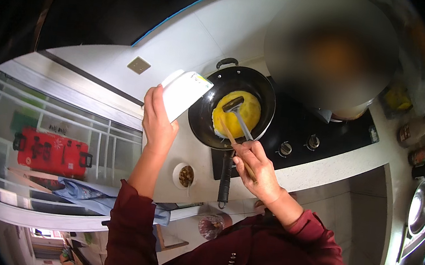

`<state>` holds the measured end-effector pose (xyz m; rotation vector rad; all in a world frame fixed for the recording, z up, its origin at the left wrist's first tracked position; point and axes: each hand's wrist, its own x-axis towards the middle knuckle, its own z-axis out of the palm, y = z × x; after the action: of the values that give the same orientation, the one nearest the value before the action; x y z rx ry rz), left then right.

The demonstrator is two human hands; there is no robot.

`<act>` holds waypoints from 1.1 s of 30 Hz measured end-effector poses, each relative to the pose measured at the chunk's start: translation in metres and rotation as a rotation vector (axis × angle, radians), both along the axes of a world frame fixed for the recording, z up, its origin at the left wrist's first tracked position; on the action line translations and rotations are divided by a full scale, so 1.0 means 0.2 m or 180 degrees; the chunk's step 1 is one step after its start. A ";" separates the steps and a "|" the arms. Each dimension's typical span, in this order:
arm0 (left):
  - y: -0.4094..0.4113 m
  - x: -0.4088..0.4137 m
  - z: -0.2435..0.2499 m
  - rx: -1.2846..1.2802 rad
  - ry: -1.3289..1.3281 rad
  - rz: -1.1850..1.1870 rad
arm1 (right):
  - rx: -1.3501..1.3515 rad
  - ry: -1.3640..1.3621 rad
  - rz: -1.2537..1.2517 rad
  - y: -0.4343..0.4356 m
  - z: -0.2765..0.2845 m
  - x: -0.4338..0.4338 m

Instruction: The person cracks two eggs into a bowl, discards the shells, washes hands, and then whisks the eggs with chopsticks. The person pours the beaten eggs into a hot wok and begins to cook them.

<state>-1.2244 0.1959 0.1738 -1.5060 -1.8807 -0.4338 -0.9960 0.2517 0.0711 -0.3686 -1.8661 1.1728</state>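
Observation:
A black wok (205,110) stands on the glass cooktop (294,129), its wrapped handle (225,176) pointing toward me. Yellow egg (252,105) spreads over the wok's bottom. My left hand (158,123) holds a white bowl (186,95) tilted at the wok's left rim; a little yellow shows on the bowl's edge. My right hand (257,168) grips a metal spatula (241,122) together with wooden chopsticks (228,131). The spatula's blade and the chopstick tips are at the egg.
A small white bowl of brown food (185,176) sits on the counter left of the handle. Two stove knobs (285,149) are right of the wok. A blurred large round thing (333,56) covers the upper right. Bottles (410,132) and a metal basin (420,208) stand at the far right.

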 end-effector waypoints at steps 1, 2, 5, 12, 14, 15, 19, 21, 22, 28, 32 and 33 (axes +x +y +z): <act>0.00 -0.01 -0.01 0.0029 -0.0019 0.0004 | 0.0196 0.0084 0.0019 0.01 0.01 -0.01; 0.00 -0.02 -0.02 0.0049 -0.0039 0.0016 | 0.0390 0.0171 0.0040 0.02 0.00 -0.02; -0.01 -0.02 -0.05 0.0112 -0.0099 0.0052 | 0.0598 -0.0478 0.0292 0.04 -0.11 -0.06; -0.04 -0.02 -0.14 0.0237 -0.0553 0.0152 | 0.1091 -0.0976 0.0640 0.00 -0.10 -0.04; -0.04 -0.03 -0.15 0.0273 -0.0600 0.0212 | 0.0993 -0.0778 0.0493 -0.02 -0.07 -0.03; -0.05 -0.02 -0.17 0.0266 -0.0630 0.0236 | 0.0917 -0.0684 0.0416 -0.03 -0.05 -0.02; -0.05 -0.02 -0.18 0.0306 -0.0677 0.0300 | 0.0974 -0.0907 0.0659 0.00 -0.10 -0.01; -0.05 -0.02 -0.18 0.0331 -0.0707 0.0286 | 0.0980 -0.0784 0.0586 0.01 -0.06 0.00; -0.05 -0.01 -0.19 0.0334 -0.0727 0.0280 | 0.0973 -0.0726 0.0551 0.02 -0.03 0.01; -0.02 -0.04 -0.23 0.0418 -0.0693 0.0340 | 0.1125 -0.0452 0.0365 0.12 0.16 0.06; -0.03 -0.07 -0.25 0.0351 -0.0771 0.0464 | 0.1412 -0.0437 0.0319 0.23 0.33 0.11; -0.02 -0.07 -0.26 0.0383 -0.0787 0.0439 | 0.1425 -0.0451 0.0331 0.26 0.33 0.10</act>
<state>-1.2390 0.1911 0.1224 -1.2818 -2.0926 -0.6816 -0.9751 0.3030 0.1365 -0.1056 -2.2252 0.7756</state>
